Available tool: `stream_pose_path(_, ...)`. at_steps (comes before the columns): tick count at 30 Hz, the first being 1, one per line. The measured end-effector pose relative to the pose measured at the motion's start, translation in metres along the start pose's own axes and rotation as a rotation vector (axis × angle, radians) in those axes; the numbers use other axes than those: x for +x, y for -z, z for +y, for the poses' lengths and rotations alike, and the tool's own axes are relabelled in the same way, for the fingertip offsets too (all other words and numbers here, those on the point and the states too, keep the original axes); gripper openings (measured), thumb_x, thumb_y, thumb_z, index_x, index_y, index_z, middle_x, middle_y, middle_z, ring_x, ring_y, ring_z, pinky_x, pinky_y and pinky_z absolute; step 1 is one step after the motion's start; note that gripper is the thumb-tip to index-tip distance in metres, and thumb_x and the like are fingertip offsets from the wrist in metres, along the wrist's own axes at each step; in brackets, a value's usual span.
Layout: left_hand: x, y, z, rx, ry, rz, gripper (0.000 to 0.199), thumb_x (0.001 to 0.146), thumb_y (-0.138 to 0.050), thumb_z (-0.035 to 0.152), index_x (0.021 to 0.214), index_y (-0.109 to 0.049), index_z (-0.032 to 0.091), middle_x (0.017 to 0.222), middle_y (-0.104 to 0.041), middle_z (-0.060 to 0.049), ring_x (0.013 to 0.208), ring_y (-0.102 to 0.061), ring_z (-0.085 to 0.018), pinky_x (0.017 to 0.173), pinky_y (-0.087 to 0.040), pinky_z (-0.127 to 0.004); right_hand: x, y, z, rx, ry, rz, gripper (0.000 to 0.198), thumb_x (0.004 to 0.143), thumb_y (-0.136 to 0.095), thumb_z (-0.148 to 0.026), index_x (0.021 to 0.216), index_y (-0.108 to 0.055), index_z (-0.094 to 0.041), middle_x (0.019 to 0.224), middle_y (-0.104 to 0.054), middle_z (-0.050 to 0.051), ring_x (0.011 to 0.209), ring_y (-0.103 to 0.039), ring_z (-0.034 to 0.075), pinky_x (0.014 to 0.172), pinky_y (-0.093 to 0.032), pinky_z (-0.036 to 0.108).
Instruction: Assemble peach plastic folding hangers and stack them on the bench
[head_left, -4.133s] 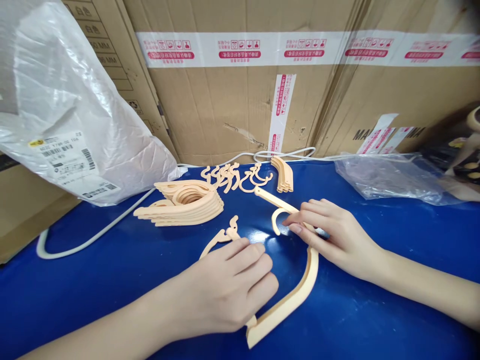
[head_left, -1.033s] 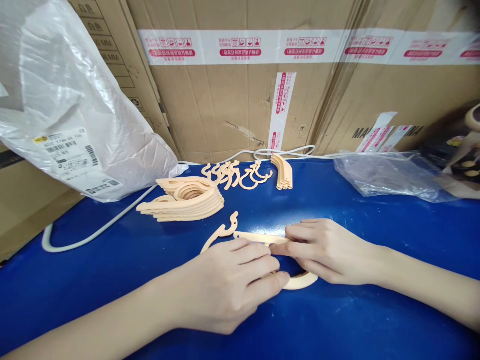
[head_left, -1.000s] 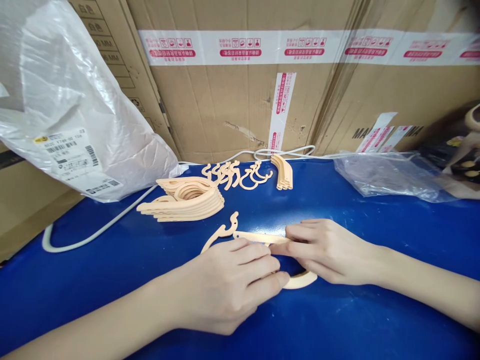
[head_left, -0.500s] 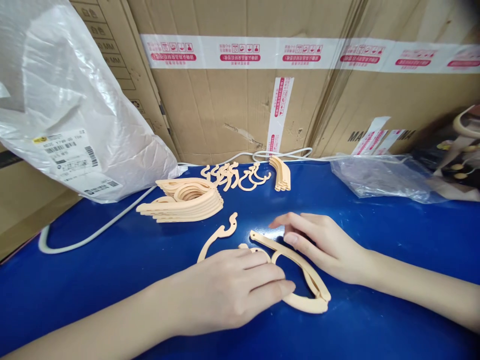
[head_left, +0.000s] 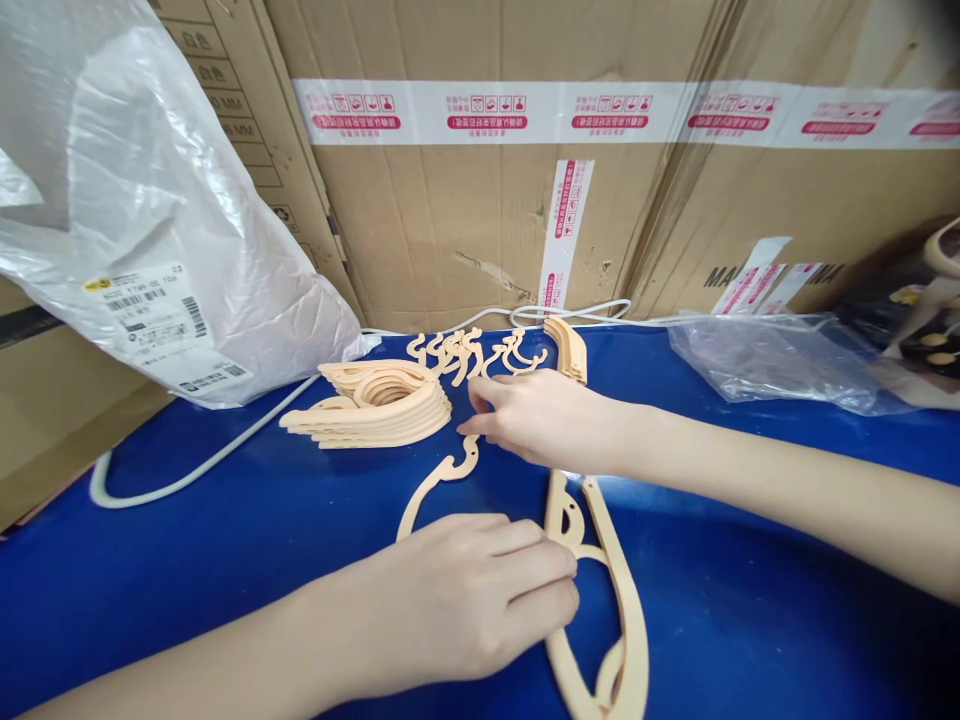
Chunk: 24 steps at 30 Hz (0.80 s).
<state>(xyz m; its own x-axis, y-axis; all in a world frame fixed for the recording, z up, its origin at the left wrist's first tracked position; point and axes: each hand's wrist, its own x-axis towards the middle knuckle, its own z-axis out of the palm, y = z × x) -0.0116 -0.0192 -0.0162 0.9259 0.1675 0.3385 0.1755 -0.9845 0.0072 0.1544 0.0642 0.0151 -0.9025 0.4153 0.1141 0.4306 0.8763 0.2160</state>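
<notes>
My left hand (head_left: 480,590) is closed on a beige folding hanger (head_left: 634,610), whose two curved arms fold together and point toward me. Part of the hanger is hidden under the fingers. Past the left hand, a curved beige hook piece (head_left: 427,490) lies on the blue table, its lower end covered by that hand. My right hand (head_left: 544,415) is stretched over the table with thumb and fingers apart, the fingertips right at the top end of this hook piece. Whether they touch it I cannot tell.
Behind and left is a stack of beige hanger parts (head_left: 382,410). Several small hooks (head_left: 457,350) and a bundle of curved pieces (head_left: 568,350) lie farther back. A white bag (head_left: 195,230) leans at left, a clear plastic bag (head_left: 780,360) at right. Cardboard boxes (head_left: 450,220) wall the back; a white cable (head_left: 202,470) crosses the table.
My right hand has moved left and away from me, from beside the hanger to the hook piece. The hanger in my left hand has turned, its joined end now nearer me.
</notes>
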Motion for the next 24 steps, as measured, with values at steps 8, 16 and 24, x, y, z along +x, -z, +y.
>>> stream_pose_path(8, 0.001, -0.002, 0.005, -0.082, 0.158, 0.066, 0.020, 0.088, -0.042, 0.010, 0.090, -0.061, 0.011, 0.096, -0.066, -0.009, 0.080, -0.061, -0.019, 0.069, -0.052, -0.030, -0.007, -0.005, -0.001, -0.040, 0.177, 0.027, 0.021, 0.091, -0.047, -0.013, 0.106, -0.061, -0.013, 0.088, -0.055, 0.005, 0.070, -0.052, 0.015, 0.055, -0.033, 0.030)
stream_pose_path(16, 0.006, 0.001, 0.011, -0.176, 0.377, 0.007, 0.011, 0.090, -0.053, 0.016, 0.079, -0.052, 0.016, 0.091, -0.062, -0.003, 0.079, -0.059, -0.017, 0.067, -0.051, -0.028, -0.011, -0.004, -0.006, -0.041, 0.194, 0.015, 0.017, 0.095, -0.045, -0.019, 0.102, -0.060, -0.017, 0.098, -0.054, 0.007, 0.076, -0.051, 0.018, 0.059, -0.037, 0.030)
stream_pose_path(24, 0.007, 0.003, 0.014, -0.153, 0.372, -0.095, 0.016, 0.089, -0.044, 0.006, 0.094, -0.055, 0.017, 0.093, -0.063, -0.004, 0.082, -0.061, -0.019, 0.072, -0.053, -0.030, -0.027, -0.003, -0.019, -0.004, 0.197, -0.005, 0.019, 0.097, -0.037, -0.018, 0.107, -0.054, -0.015, 0.099, -0.053, 0.008, 0.085, -0.050, 0.021, 0.069, -0.042, 0.033)
